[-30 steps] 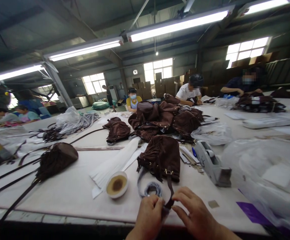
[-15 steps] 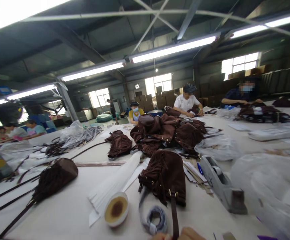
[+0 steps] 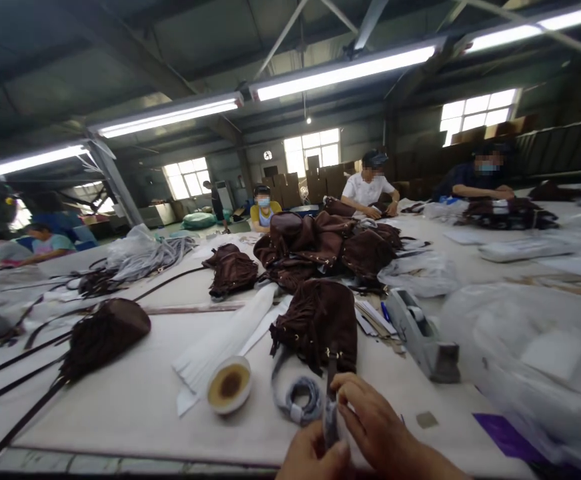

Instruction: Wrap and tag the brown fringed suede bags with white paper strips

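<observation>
At the bottom centre of the frame, the person's left hand (image 3: 315, 453) has its fingers curled around the grey wrapping (image 3: 329, 419) on a strap (image 3: 332, 373), with the thumb lying over the lower end. The right hand (image 3: 377, 421), just right of it, pinches the same strap higher up, near where brown gives way to grey (the exact contact of its fingertips is partly hidden). The strap runs up to a gold-coloured fitting on a dark brown fringed bag (image 3: 327, 313), which lies on the white table (image 3: 135, 400) just below the frame's centre. Left of the hands sits a coil of grey wrapped strap (image 3: 313, 404), and farther left a white bowl (image 3: 245, 399) with brownish contents. A grey tape dispenser (image 3: 423, 340) stands right of the bag, near a blue pen (image 3: 385, 311). A heap of brown bags (image 3: 320, 243) fills the middle, while another fringed bag (image 3: 113, 330) lies at left.
</observation>
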Available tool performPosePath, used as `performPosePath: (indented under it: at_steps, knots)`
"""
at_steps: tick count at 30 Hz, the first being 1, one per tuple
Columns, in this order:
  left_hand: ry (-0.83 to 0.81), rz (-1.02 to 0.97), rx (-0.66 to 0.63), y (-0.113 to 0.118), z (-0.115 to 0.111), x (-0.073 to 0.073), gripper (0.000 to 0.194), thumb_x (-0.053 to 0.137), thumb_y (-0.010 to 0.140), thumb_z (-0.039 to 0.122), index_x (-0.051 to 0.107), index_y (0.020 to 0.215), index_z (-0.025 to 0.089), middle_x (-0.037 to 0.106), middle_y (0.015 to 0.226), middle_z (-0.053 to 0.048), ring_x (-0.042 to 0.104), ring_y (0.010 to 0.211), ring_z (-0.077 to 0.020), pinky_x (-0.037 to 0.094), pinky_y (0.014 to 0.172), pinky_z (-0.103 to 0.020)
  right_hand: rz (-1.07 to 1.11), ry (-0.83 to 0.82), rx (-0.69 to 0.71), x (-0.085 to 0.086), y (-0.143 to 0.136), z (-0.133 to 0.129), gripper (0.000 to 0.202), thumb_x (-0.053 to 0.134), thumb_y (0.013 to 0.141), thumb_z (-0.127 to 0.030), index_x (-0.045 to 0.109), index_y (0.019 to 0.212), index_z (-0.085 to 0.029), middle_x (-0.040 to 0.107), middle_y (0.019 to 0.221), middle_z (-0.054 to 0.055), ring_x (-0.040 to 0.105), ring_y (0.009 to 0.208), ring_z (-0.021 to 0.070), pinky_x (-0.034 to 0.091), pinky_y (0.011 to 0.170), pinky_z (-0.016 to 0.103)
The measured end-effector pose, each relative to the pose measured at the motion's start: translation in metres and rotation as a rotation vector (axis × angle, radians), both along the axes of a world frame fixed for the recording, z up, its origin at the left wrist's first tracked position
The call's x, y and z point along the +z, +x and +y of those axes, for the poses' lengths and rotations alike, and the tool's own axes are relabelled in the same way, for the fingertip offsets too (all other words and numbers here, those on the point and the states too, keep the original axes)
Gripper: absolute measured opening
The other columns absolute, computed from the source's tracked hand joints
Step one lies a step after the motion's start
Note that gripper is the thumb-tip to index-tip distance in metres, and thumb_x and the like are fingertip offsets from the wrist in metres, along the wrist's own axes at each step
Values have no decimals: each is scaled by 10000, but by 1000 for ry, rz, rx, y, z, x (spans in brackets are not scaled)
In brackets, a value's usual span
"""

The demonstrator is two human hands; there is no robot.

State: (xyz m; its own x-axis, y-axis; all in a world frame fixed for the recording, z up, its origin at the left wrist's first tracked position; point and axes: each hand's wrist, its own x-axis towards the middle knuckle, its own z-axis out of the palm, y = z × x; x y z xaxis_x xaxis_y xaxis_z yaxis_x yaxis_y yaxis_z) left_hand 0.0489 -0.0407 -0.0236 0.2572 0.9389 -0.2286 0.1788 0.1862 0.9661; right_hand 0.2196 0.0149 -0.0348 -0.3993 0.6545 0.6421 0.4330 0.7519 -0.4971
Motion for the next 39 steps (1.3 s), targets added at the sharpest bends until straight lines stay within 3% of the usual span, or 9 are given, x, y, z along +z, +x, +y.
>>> performPosePath:
  at_steps: [3,6,10,16,21,25,29,32,39]
  knots:
    - [-12,-45,26,3,5,8,297,645,800,376,729,912,114,703,826,-34,612,819,-203,474,760,-289,-41,-92,3,0,0,-7,143,410,947,-136,529,935,-213,648,916,60,616,831,191,507,763,323]
    - [22,56,100,6,5,14,246,595,809,335,711,817,119,661,738,-11,568,736,-170,434,681,-263,-72,-209,-19,0,3,-12,131,434,945,-180,528,859,-211,615,800,32,575,730,179,453,673,307]
    - [131,298,154,9,-2,5,255,554,840,335,699,782,134,660,726,-30,569,732,-186,412,659,-277,10,-504,33,9,6,-14,42,515,904,-212,557,910,-209,607,790,3,555,691,150,424,634,278]
    - [309,527,177,9,-9,-6,199,543,843,256,713,891,165,712,879,-95,615,836,-233,435,766,-325,332,-917,110,9,-5,-12,267,592,754,-173,599,1020,-180,612,785,-11,578,726,149,448,649,266]
    - [228,447,148,8,-9,-2,214,569,844,305,725,850,158,724,820,-77,625,793,-230,465,744,-311,406,-944,133,8,-8,3,307,610,682,-163,617,989,-170,580,711,-42,534,655,122,397,600,246]
    - [174,364,137,9,-5,-3,201,587,820,299,725,782,157,733,793,-59,640,799,-237,475,739,-303,490,-956,-57,18,0,25,236,640,701,-270,605,916,-179,543,633,-52,489,579,123,356,537,246]
    - [139,309,115,9,-2,1,218,549,831,270,728,819,146,746,826,-64,661,845,-247,469,751,-303,237,-727,-91,29,6,21,157,597,815,-333,640,784,-185,599,696,-3,537,664,155,405,625,283]
    - [155,340,105,9,-2,2,219,538,845,269,720,835,148,740,840,-67,651,854,-242,454,759,-304,26,-639,-79,27,3,8,171,611,818,-315,666,730,-179,628,772,20,565,739,176,411,683,302]
    - [245,652,182,8,-6,-23,179,558,822,285,690,847,168,696,871,-101,613,841,-262,407,761,-354,72,-1034,-14,20,-1,11,82,571,685,-122,613,629,-165,525,570,-41,496,612,135,356,590,257]
